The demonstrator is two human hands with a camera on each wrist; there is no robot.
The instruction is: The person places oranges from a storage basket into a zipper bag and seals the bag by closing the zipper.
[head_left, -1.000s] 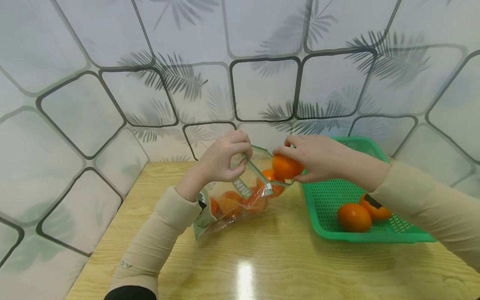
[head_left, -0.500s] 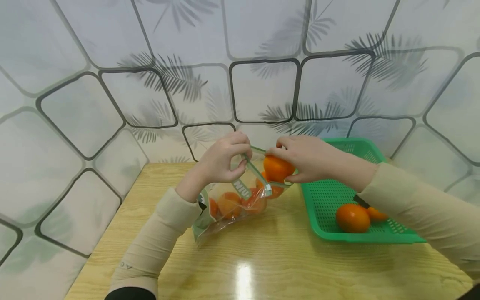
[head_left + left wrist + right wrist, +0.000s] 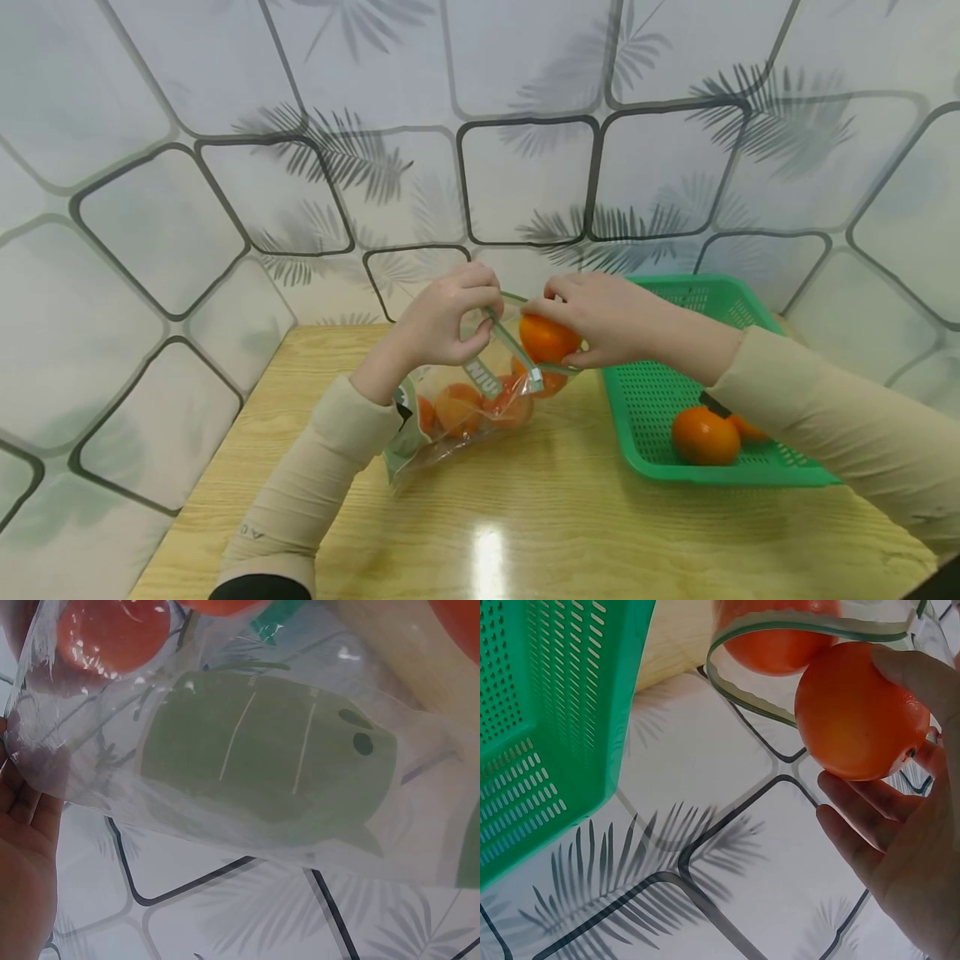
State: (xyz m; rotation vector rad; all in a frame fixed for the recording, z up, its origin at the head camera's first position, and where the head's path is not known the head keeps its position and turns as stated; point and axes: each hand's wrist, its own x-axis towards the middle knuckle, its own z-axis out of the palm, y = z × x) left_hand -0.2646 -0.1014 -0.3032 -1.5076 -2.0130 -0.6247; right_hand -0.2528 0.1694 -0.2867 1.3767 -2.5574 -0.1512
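My left hand (image 3: 457, 315) pinches the rim of a clear zip bag (image 3: 450, 450) with a green print. Several oranges (image 3: 459, 408) show through the bag's plastic. In my right hand (image 3: 611, 321) is another orange (image 3: 550, 337), gripped between thumb and fingers at the bag's mouth. The right wrist view shows this held orange (image 3: 862, 712) right at the green-edged opening, overlapping an orange (image 3: 780, 634) behind the rim. In the left wrist view the bag's green printed panel (image 3: 270, 757) fills the middle, with fingers of the left hand (image 3: 30, 862) at its edge.
A green plastic basket (image 3: 630, 450) stands to the right of the bag, under my right forearm. Inside it lie an orange (image 3: 706, 436) and another one partly hidden by the sleeve. The wooden table (image 3: 525, 517) meets a patterned wall (image 3: 525, 183) behind.
My right hand has moved left with its orange, from the bag's right edge in over the opening. The left hand keeps its pinch on the rim and has barely moved.
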